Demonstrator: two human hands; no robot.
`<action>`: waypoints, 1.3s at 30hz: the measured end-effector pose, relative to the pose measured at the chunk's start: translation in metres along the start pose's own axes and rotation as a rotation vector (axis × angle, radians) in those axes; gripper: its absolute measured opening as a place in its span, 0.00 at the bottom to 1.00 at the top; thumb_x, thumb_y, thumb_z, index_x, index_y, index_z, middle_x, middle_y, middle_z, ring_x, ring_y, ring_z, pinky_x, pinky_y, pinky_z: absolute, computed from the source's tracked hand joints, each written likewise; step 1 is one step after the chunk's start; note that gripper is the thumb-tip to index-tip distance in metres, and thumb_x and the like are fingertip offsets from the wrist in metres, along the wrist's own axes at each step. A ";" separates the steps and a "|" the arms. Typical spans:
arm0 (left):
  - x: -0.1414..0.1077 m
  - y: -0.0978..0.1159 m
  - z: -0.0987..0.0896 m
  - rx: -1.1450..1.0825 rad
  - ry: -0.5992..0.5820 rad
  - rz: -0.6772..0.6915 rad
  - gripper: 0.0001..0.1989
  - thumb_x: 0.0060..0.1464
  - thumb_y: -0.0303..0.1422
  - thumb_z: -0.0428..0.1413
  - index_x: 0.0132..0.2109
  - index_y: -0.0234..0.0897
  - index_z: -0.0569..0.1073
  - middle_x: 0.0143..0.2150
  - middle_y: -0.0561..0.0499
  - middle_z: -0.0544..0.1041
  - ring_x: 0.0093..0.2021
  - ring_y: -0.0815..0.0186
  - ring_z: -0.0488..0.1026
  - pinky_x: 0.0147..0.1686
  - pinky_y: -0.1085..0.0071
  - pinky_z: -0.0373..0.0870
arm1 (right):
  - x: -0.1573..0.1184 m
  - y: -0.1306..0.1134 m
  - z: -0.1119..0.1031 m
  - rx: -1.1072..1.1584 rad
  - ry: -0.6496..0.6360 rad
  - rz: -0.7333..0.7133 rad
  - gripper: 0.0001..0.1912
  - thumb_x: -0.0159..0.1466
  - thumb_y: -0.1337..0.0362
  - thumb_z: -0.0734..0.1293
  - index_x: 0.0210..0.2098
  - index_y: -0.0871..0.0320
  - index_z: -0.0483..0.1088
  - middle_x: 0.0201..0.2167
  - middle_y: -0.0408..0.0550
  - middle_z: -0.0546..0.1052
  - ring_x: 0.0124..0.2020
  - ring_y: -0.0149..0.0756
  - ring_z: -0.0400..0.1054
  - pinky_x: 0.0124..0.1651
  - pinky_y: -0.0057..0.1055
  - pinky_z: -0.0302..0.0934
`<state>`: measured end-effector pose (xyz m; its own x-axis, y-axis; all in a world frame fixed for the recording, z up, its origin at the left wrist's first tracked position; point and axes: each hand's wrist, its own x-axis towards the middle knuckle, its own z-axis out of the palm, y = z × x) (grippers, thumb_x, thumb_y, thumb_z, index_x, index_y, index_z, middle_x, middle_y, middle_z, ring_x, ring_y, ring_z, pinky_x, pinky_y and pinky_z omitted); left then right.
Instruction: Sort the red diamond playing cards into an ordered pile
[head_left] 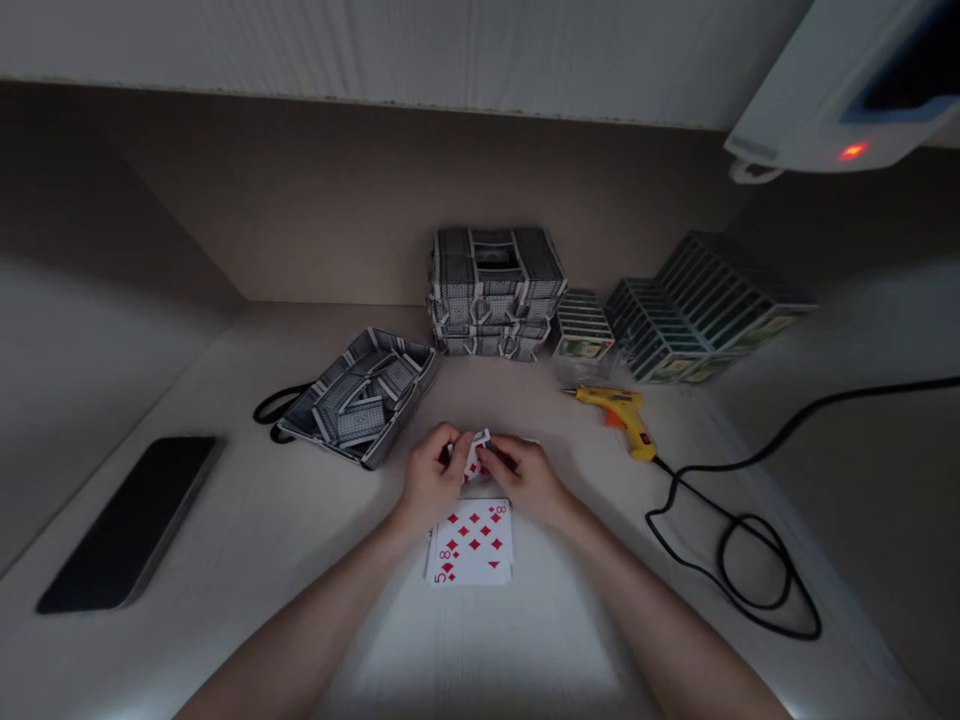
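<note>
Both hands meet over the middle of the table around a playing card (473,466) with red diamonds, which looks bent or folded at its upper edge. My left hand (433,470) pinches its left side between thumb and fingers. From the right, my right hand (525,472) grips the same card near its top edge. Just below the hands lies a small pile of playing cards (474,545), face up, with the eight of diamonds showing. Part of whatever lies behind the fingers is hidden.
An open card-patterned box (365,457) holds loose cards, with black scissor handles (279,408) beside it. Folded-card boxes (491,290) and card-box stacks (697,310) stand behind. A yellow glue gun (621,412) with a coiled black cord (750,560) lies right; a phone (131,520) left.
</note>
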<state>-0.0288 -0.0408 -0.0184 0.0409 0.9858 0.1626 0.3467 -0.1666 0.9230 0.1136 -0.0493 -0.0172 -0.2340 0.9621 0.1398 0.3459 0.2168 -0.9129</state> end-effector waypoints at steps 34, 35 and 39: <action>0.003 -0.004 0.001 0.096 0.045 0.147 0.09 0.55 0.31 0.48 0.43 0.39 0.68 0.38 0.50 0.72 0.40 0.68 0.69 0.42 0.70 0.65 | 0.004 -0.010 -0.010 0.738 -0.139 0.292 0.15 0.49 0.58 0.71 0.32 0.60 0.67 0.25 0.40 0.71 0.25 0.26 0.66 0.30 0.25 0.62; 0.002 -0.003 0.000 0.119 0.063 0.191 0.08 0.55 0.31 0.48 0.42 0.39 0.69 0.40 0.50 0.71 0.42 0.67 0.68 0.44 0.69 0.65 | 0.005 -0.010 -0.010 0.750 -0.141 0.291 0.15 0.49 0.58 0.70 0.31 0.60 0.66 0.25 0.40 0.71 0.25 0.26 0.66 0.29 0.24 0.61; 0.001 0.000 -0.001 0.143 0.028 0.341 0.09 0.55 0.28 0.47 0.41 0.39 0.69 0.43 0.49 0.69 0.46 0.67 0.65 0.48 0.67 0.63 | 0.005 -0.007 -0.009 0.786 -0.152 0.269 0.14 0.50 0.58 0.70 0.30 0.59 0.66 0.25 0.39 0.70 0.25 0.25 0.65 0.29 0.24 0.61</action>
<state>-0.0295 -0.0396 -0.0176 0.1514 0.8730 0.4637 0.4454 -0.4790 0.7564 0.1184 -0.0448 -0.0062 -0.3730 0.9198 -0.1222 -0.3126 -0.2486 -0.9168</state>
